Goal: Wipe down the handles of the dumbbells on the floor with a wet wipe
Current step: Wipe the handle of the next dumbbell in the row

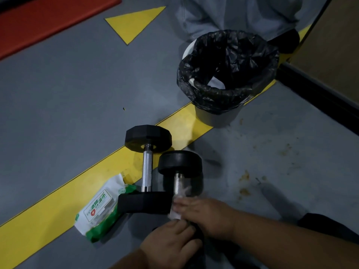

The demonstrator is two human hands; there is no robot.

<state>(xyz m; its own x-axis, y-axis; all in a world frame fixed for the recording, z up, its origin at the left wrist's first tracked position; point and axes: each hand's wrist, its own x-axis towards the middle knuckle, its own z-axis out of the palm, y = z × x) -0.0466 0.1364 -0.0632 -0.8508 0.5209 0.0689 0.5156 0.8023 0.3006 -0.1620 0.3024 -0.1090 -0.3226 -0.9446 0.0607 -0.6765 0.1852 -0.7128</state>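
Two black dumbbells with metal handles lie side by side on the grey floor. The left dumbbell (147,169) lies bare across the yellow stripe. The right dumbbell (179,165) has a white wet wipe (179,193) wrapped round the near part of its handle. My right hand (208,216) grips the wipe and the handle from the right. My left hand (172,244) holds the near black head of that dumbbell, which it mostly hides.
A green and white wet wipe pack (101,208) lies left of the dumbbells. A bin with a black liner (227,74) stands beyond them, something white inside. A person's grey trouser legs (242,14) are behind the bin. A dark wall base (318,100) runs at right.
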